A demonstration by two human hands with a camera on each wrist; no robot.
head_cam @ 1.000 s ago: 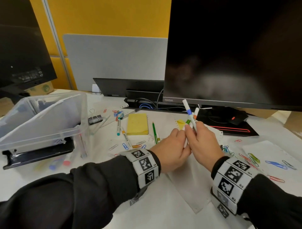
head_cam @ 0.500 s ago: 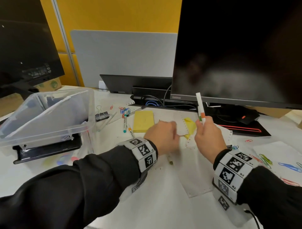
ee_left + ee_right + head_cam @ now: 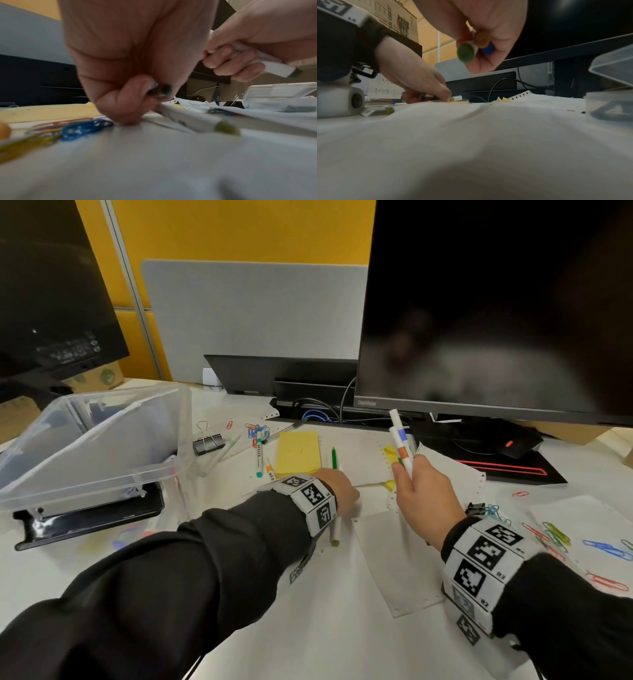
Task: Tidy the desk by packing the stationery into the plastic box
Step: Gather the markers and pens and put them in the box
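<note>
My right hand [image 3: 407, 470] grips three white markers [image 3: 399, 436] upright above the paper; their green, orange and blue ends [image 3: 467, 52] show in the right wrist view. My left hand [image 3: 349, 494] is down on the desk just left of it, fingers curled round a thin green pen [image 3: 158, 90]. A white marker with an olive cap [image 3: 335, 537] lies under the left wrist. The clear plastic box [image 3: 102, 474] stands at the far left with white sheets leaning inside it.
A yellow sticky pad [image 3: 298, 453], loose markers [image 3: 259, 453], a black binder clip [image 3: 208, 440] and paper clips [image 3: 555, 534] lie scattered on white sheets. A big monitor [image 3: 496, 302] stands close behind the hands. A small clear case [image 3: 278, 92] sits to the right.
Both hands held the marker bundle together a second ago. My left hand has let go and dropped to the desk by the sticky pad; the right hand keeps the markers raised.
</note>
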